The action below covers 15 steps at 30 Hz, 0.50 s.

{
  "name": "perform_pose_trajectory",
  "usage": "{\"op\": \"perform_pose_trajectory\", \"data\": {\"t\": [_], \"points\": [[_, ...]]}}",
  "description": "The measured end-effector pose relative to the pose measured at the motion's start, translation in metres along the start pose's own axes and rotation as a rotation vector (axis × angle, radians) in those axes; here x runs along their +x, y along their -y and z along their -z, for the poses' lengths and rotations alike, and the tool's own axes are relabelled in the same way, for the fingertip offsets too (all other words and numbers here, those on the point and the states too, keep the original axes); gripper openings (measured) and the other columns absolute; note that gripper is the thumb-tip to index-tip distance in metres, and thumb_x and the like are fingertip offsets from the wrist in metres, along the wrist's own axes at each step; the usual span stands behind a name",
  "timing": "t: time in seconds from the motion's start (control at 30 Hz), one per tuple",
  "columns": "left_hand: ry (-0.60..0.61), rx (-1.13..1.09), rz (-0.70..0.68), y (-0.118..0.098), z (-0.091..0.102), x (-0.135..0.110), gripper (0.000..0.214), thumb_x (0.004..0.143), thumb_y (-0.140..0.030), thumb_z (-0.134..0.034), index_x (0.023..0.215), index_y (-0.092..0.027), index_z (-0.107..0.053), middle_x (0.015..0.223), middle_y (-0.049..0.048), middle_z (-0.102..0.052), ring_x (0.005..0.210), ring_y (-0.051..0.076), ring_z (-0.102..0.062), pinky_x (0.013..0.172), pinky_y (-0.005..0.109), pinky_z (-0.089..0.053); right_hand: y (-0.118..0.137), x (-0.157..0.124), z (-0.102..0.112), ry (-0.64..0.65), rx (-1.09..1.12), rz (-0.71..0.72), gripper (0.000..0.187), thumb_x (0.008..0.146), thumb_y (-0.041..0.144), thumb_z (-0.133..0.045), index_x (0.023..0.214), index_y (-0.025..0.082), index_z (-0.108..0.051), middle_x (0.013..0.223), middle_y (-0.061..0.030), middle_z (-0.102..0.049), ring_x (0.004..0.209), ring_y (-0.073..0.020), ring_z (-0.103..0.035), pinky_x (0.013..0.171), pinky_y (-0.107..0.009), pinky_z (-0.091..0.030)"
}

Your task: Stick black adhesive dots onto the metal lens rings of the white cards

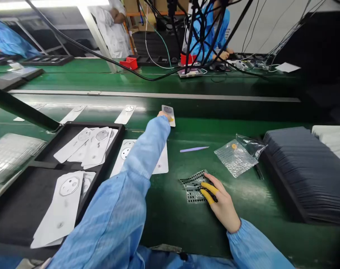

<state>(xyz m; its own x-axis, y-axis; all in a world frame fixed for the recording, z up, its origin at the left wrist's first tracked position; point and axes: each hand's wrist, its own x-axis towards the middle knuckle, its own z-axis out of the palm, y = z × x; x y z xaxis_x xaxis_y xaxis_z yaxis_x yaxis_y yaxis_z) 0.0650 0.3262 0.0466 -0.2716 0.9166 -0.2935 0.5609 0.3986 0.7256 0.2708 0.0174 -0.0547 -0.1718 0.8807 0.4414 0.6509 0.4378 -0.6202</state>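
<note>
Left hand (pixel 165 114) at far white panel (pixel 171 112) | right hand (pixel 223 206) on black-dotted sheet (pixel 193 188) | grips: we can't tell | best keep sheet flat

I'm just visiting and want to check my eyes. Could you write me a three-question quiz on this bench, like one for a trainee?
1. Which lies beneath the fingers of the right hand?
A) a bubble-wrap bag
B) a clear sheet of black dots
C) a black tray

2. True or false: the left hand is at a pale card, away from the slim purple tool on the green surface.

3. Fill in the colour: two digits of the right hand wear ____ covers.

Key: 1. B; 2. True; 3. yellow
</note>
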Motion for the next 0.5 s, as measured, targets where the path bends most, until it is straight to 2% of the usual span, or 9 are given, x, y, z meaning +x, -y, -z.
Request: {"op": "perform_pose_trajectory", "data": {"t": [0.1,0.17,0.2,0.23,0.27,0.33,0.37,0.43,0.5], "points": [[0.076,-0.108,-0.074,0.008,0.017,-0.019,0.041,0.087,-0.019,-0.059,0.127,-0.017,-0.049,0.117,0.0084,-0.061,0.098,0.019,-0.063,0.082,0.035,-0.054,0.003,0.004,0.005,-0.046,0.043,-0.026,0.027,0.087,0.018,-0.056,0.113,0.022,-0.061,0.131,-0.0118,-0.056,0.121,-0.0252,-0.054,0.099,-0.046,-0.05],[0.106,-0.185,-0.138,0.03,0.03,-0.052,0.065,0.081,-0.003,-0.057,0.14,-0.022,-0.036,0.115,0.005,-0.065,0.093,0.015,-0.065,0.079,0.028,-0.054,0.008,0.006,0.011,-0.066,0.074,-0.048,0.028,0.087,0.017,-0.057,0.114,0.022,-0.061,0.131,-0.0115,-0.056,0.121,-0.0247,-0.055,0.099,-0.046,-0.05],[0.127,-0.236,-0.174,0.046,0.036,-0.074,0.071,0.079,-0.003,-0.057,0.142,-0.026,-0.033,0.113,0.0032,-0.067,0.091,0.014,-0.066,0.078,0.027,-0.055,0.011,0.007,0.014,-0.068,0.091,-0.065,0.028,0.086,0.017,-0.058,0.114,0.022,-0.061,0.131,-0.0112,-0.056,0.12,-0.0243,-0.055,0.1,-0.046,-0.049],[0.155,-0.378,-0.236,0.064,0.042,-0.097,0.07,0.076,-0.005,-0.058,0.139,-0.027,-0.04,0.113,0.004,-0.068,0.089,0.016,-0.067,0.077,0.028,-0.055,0.015,0.008,0.017,-0.067,0.108,-0.086,0.029,0.086,0.017,-0.058,0.114,0.023,-0.061,0.131,-0.0108,-0.055,0.12,-0.0238,-0.055,0.1,-0.045,-0.049],[0.193,-0.479,-0.224,0.083,0.046,-0.122,0.063,0.071,-0.009,-0.062,0.131,-0.026,-0.051,0.109,0.0045,-0.07,0.086,0.017,-0.068,0.073,0.028,-0.055,0.018,0.01,0.021,-0.062,0.121,-0.105,0.029,0.086,0.017,-0.058,0.115,0.023,-0.06,0.131,-0.0105,-0.055,0.119,-0.0232,-0.056,0.1,-0.045,-0.049],[0.285,-0.508,-0.112,0.119,0.048,-0.17,0.038,0.064,-0.022,-0.071,0.101,-0.017,-0.072,0.091,0.0085,-0.074,0.074,0.021,-0.068,0.063,0.029,-0.055,0.025,0.014,0.027,-0.045,0.134,-0.117,0.031,0.086,0.017,-0.058,0.116,0.024,-0.059,0.132,-0.0101,-0.055,0.12,-0.0227,-0.055,0.101,-0.045,-0.049],[0.32,-0.5,-0.08,0.133,0.045,-0.191,0.031,0.06,-0.029,-0.075,0.087,-0.013,-0.075,0.083,0.0113,-0.075,0.067,0.022,-0.068,0.057,0.031,-0.055,0.026,0.017,0.03,-0.028,0.133,-0.101,0.032,0.086,0.017,-0.058,0.118,0.024,-0.059,0.134,-0.0102,-0.053,0.121,-0.023,-0.054,0.101,-0.045,-0.048],[0.432,-0.562,0.03,0.153,0.032,-0.224,0.039,0.059,-0.045,-0.076,0.08,-0.013,-0.076,0.081,0.0117,-0.075,0.068,0.023,-0.068,0.059,0.032,-0.055,0.026,0.023,0.034,0.031,0.128,-0.018,0.036,0.086,0.016,-0.058,0.121,0.024,-0.057,0.136,-0.0107,-0.051,0.125,-0.0238,-0.051,0.101,-0.046,-0.048],[0.516,-0.611,0.142,0.162,0.015,-0.241,0.049,0.053,-0.055,-0.079,0.076,-0.011,-0.075,0.076,0.0111,-0.074,0.064,0.021,-0.068,0.058,0.031,-0.055,0.021,0.028,0.036,0.131,0.109,0.089,0.038,0.087,0.016,-0.057,0.123,0.025,-0.055,0.136,-0.0109,-0.051,0.128,-0.0242,-0.048,0.103,-0.048,-0.045]]}}
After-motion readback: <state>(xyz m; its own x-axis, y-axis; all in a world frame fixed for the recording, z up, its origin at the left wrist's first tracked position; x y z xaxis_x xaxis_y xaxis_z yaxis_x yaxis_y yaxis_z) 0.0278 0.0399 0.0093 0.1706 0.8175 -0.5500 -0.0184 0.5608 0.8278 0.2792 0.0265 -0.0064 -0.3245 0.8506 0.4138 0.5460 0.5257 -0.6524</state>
